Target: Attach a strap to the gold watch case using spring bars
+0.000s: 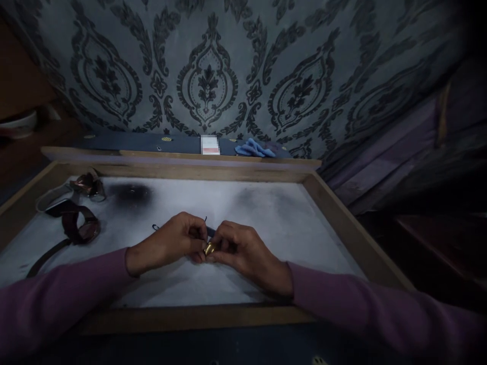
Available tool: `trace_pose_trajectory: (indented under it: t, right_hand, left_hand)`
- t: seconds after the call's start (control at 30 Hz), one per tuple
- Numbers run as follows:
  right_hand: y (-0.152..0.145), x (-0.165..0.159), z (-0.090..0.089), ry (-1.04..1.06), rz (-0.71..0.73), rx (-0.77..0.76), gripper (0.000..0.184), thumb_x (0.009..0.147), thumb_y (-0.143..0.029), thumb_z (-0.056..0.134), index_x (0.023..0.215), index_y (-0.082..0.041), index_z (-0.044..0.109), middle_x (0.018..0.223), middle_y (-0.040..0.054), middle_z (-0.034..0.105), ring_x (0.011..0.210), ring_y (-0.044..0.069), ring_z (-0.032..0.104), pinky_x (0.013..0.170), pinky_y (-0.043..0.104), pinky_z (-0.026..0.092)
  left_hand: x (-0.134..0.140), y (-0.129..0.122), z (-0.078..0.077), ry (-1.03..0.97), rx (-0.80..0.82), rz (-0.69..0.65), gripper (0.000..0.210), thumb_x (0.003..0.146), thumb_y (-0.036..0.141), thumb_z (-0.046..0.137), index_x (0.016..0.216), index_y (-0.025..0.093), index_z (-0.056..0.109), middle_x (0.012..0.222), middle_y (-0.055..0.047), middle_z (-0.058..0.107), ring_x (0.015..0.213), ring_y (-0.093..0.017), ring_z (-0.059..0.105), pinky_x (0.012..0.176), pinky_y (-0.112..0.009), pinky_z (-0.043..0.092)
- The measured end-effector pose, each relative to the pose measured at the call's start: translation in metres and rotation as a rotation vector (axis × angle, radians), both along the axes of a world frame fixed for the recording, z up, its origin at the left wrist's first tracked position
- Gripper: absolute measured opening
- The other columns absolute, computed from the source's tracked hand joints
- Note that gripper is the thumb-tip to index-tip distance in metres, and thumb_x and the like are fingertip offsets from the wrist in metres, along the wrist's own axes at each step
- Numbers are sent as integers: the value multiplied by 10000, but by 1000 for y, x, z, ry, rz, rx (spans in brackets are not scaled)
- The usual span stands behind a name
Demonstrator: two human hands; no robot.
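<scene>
Both hands meet near the middle of a white-lined wooden tray. A small shiny gold-coloured metal piece (pixel 209 248) sits between their fingertips. My left hand (pixel 173 242) is closed, its thumb and fingers pinching the piece from the left. Opposite it, my right hand (pixel 247 253) is also closed in a pinch, with thumb and fingers on the piece's right side. A short dark blue strip (pixel 210 231) shows just behind the piece, between the hands; whether it is joined to it I cannot tell. Fingers hide much of the piece. A thin dark looped end (pixel 155 227) pokes out behind my left hand.
Raised wooden edges (pixel 342 233) surround the white surface. At left lie a coiled dark brown strap (pixel 78 225) and a crumpled, shiny coppery item (pixel 88 183). Beyond the back edge are a small white box (pixel 210 144) and a blue cloth (pixel 254 148), before a patterned wall.
</scene>
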State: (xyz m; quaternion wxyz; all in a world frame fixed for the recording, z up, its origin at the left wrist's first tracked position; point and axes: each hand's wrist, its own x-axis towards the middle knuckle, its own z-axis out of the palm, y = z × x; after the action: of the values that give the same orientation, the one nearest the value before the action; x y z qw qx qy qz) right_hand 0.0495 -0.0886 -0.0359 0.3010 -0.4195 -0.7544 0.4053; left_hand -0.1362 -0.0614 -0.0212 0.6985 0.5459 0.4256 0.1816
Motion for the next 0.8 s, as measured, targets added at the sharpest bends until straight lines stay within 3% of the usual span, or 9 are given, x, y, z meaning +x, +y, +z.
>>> trace_pose_trajectory:
  t: [0.37, 0.8]
  right_hand:
    - [-3, 2, 7, -134, 60, 9, 286, 665, -58, 791, 887, -148, 634, 779, -27, 544, 597, 83, 527, 563, 222, 447]
    - [-4, 1, 7, -158, 66, 39, 208, 695, -68, 754, 815, -160, 612, 761, -33, 511, 609, 88, 488, 561, 213, 410]
  left_hand:
    - [-1, 0, 3, 59, 5, -31, 100, 680, 182, 658, 696, 141, 568, 601, 5, 657, 531, -122, 630, 568, -252, 510]
    - [-6, 1, 13, 173, 52, -129, 124, 737, 256, 619, 732, 144, 565, 645, 9, 606, 571, -120, 603, 498, -207, 426]
